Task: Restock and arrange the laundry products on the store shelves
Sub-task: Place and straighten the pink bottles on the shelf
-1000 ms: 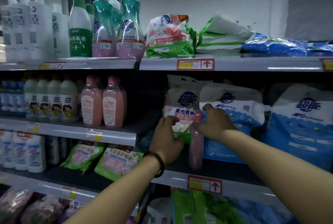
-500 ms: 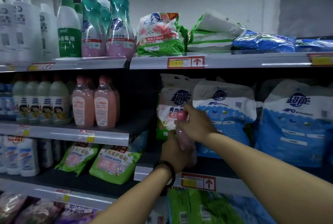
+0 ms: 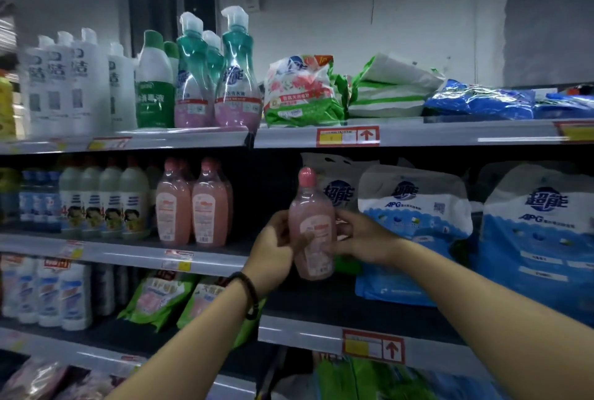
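Holding pink bottle (image 3: 313, 226) upright w/ both hands, in front of the mid shelf (image 3: 321, 333). My L hand (image 3: 276, 251) curls round its lower left side; my R hand (image 3: 363, 238) grips its right side. Blue-white bag (image 3: 414, 222) just behind.

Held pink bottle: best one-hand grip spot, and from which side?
Take the grip round the pink bottle's wide labelled body, not the tapered neck or rounded cap. It's upright, so come in sideways, probably from the right as the right hand does. That leaves its left flank clear to set beside the shelved pink bottles.
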Demonstrator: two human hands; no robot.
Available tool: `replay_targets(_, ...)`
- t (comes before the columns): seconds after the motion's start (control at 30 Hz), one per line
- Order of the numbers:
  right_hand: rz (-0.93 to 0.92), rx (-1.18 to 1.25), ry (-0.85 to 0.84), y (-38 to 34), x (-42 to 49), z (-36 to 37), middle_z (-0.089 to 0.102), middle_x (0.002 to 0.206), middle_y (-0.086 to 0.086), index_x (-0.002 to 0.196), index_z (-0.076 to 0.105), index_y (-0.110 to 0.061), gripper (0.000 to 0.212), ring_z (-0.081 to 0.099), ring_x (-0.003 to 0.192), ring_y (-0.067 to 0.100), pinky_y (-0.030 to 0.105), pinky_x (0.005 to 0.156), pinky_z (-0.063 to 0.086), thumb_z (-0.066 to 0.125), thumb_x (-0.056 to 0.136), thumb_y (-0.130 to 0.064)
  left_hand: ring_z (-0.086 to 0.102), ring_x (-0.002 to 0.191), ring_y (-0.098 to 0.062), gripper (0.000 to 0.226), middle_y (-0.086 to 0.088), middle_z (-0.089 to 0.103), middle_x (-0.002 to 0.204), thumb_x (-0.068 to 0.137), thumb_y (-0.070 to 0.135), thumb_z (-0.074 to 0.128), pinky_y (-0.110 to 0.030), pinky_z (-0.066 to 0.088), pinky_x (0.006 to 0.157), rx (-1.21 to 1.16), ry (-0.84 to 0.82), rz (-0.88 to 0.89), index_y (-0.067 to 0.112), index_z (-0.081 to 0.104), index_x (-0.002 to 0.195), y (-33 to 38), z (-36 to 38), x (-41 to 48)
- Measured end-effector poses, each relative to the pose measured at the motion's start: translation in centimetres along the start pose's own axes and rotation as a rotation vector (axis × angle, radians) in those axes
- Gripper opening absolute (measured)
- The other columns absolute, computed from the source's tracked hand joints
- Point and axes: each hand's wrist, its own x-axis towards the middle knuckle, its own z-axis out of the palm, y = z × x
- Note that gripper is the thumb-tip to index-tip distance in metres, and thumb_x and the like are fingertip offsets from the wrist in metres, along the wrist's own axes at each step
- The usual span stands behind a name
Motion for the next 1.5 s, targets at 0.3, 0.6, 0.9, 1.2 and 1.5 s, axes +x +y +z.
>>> replay_targets(0.3, -0.032, 0.073, 0.342, -1.9, 4.8, 6.1, 0.074, 0.114, -0.006, 0.119, 0.060, -0.033, 0.051, 0.073, 0.103, 0.019, 0.049, 0.087, 0.064, 0.091, 0.079, -0.025, 0.068, 0.101, -0.020, 0.055, 0.002, 0.066, 0.108, 0.084, 0.039, 0.085, -0.034, 0.056, 0.086, 0.617, 0.190, 0.033, 0.023, 0.055, 0.126, -0.5, -7.6, 1.7)
replay_targets(0.6, -0.015, 0.014, 0.437, -3.3, 9.3, 10.2, 0.073, 0.118, -0.002, 0.115, 0.057, -0.023, 0.042, 0.071, 0.107, 0.021, 0.043, 0.095, 0.061, 0.085, 0.086, -0.027, 0.058, 0.113, -0.025, 0.070, -0.004, 0.040, 0.134, 0.084, 0.027, 0.086, -0.038, 0.054, 0.095, 0.926, 0.209, 0.146, 0.017, 0.044, 0.139, -3.7, -10.5, 0.5)
replay_targets(0.9, -0.067, -0.037, 0.358, -3.9, 11.7, 14.1, 0.074, 0.118, -0.004, 0.117, 0.057, -0.029, 0.052, 0.072, 0.106, 0.017, 0.044, 0.091, 0.063, 0.089, 0.078, -0.044, 0.043, 0.119, -0.022, 0.088, -0.002, 0.036, 0.131, 0.073, 0.029, 0.092, -0.039, 0.051, 0.100, 0.973, 0.262, 0.161, 0.023, 0.036, 0.140, -3.0, -10.6, 1.0)
replay_targets(1.2, -0.070, -0.051, 0.296, -4.0, 11.3, 14.0, 0.071, 0.126, -0.001, 0.127, 0.054, -0.024, 0.055, 0.070, 0.112, 0.018, 0.039, 0.094, 0.062, 0.085, 0.084, -0.040, 0.045, 0.118, -0.024, 0.072, -0.001, 0.040, 0.127, 0.076, 0.032, 0.090, -0.037, 0.051, 0.095, 0.964, 0.248, 0.079, 0.026, 0.043, 0.130, -3.1, -10.7, 1.4)
replay_targets(1.5, -0.010, -0.205, 0.181, -3.9, 7.9, 10.7, 0.070, 0.119, 0.004, 0.152, 0.040, -0.018, 0.074, 0.067, 0.108, 0.020, 0.031, 0.090, 0.053, 0.077, 0.092, -0.040, 0.054, 0.109, -0.028, 0.052, 0.002, 0.048, 0.111, 0.071, 0.014, 0.089, -0.039, 0.056, 0.089, 0.833, 0.330, 0.070, 0.032, 0.053, 0.104, -2.7, -9.4, 0.6)
